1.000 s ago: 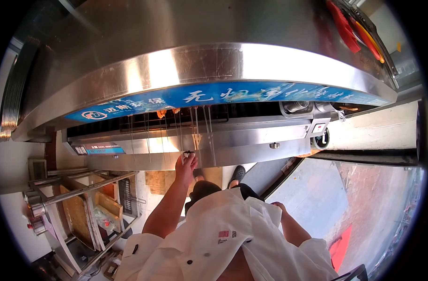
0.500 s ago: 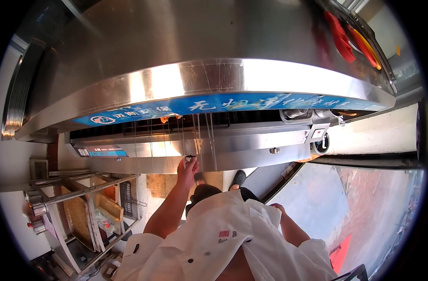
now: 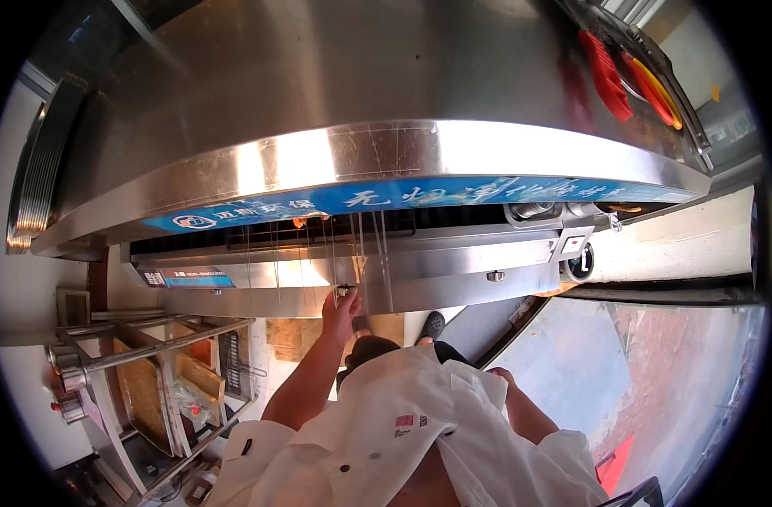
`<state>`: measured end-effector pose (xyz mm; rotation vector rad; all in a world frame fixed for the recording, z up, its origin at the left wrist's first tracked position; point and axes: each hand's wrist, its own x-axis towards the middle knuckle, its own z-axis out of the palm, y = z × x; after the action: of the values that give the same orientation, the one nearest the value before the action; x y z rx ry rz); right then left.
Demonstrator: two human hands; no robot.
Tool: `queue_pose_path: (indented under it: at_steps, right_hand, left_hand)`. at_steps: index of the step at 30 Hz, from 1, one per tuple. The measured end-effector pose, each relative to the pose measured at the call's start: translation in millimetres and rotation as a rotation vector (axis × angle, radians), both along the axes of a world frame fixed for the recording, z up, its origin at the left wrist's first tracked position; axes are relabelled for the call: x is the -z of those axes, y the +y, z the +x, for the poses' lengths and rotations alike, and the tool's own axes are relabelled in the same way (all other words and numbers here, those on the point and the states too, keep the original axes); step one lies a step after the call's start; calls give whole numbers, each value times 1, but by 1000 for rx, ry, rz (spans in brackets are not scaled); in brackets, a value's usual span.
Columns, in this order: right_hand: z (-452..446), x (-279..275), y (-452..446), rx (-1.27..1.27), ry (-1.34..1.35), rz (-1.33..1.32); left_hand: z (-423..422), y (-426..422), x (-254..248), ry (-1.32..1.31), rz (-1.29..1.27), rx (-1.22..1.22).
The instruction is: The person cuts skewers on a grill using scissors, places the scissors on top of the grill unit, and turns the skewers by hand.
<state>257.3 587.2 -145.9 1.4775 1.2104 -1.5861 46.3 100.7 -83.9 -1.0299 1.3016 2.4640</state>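
My left hand (image 3: pixel 341 306) is closed on a small metal knob (image 3: pixel 345 290) on the front panel of a stainless steel grill (image 3: pixel 453 253). Thin metal skewers (image 3: pixel 382 262) stick out over the grill's front edge just above and beside that hand. Behind them, a bit of orange-brown food (image 3: pixel 299 222) shows under the hood. My right hand (image 3: pixel 501 374) hangs low by my side, mostly hidden by my white shirt, and its fingers cannot be made out.
A steel hood (image 3: pixel 318 84) with a blue sign strip overhangs the grill. Red-handled tongs (image 3: pixel 606 76) lie on its right end, and a stack of metal rods (image 3: pixel 35 169) stands at its left. A metal rack (image 3: pixel 166 346) with trays is at lower left.
The view has tilted slightly, so the hood and grill sit a little lower. My left hand stays on the knob, and the right hand has not visibly moved.
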Motion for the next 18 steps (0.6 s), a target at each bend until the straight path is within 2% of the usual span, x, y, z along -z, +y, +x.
queue_pose_path:
  at_steps: [2, 5, 11, 14, 18]
  right_hand:
    - [5, 13, 7, 35, 30, -59]
    - [-8, -11, -8, 16, 18, 27]
    - [-11, -13, -12, 135, 36, -19]
    - [-8, 1, -5, 145, 71, -58]
    - [-17, -11, -12, 84, 80, -2]
  left_hand:
    - [0, 0, -2, 0, -3, 2]
    - [0, 0, 0, 1, -11, 3]
    - [-2, 2, -7, -23, -19, -2]
    - [-3, 0, -6, -19, -22, 5]
    - [-1, -3, 2, -7, -20, 39]
